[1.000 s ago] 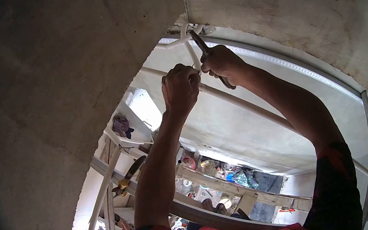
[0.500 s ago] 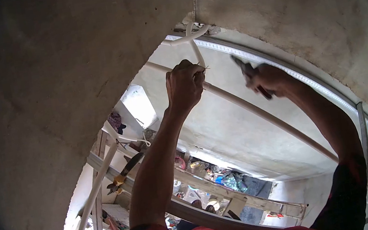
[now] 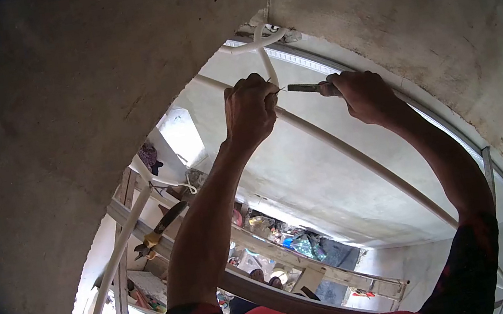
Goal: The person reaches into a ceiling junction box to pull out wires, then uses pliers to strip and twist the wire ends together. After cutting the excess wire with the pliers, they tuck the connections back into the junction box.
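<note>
My left hand is closed high up beside a white pipe that slants down to the right. Fine wire ends stick out from its pinched fingertips. Into the same spot runs a looped white conduit from above; the fingers hide how it meets the pipe. In my right hand is a pair of pliers, handles gripped and nose pointing left. Their tip is just right of the wire ends, apparently with a small gap.
Yellow-and-black pliers rest by a metal rail at lower left, near another white conduit. A curved metal strip edges the ceiling opening. Far below are wooden planks and cluttered items. Rough concrete surrounds the opening.
My right hand has brought the pliers left, turning them from a blurred slant to nearly level beside the wire ends. My left hand keeps its grip. The view has shifted slightly.
</note>
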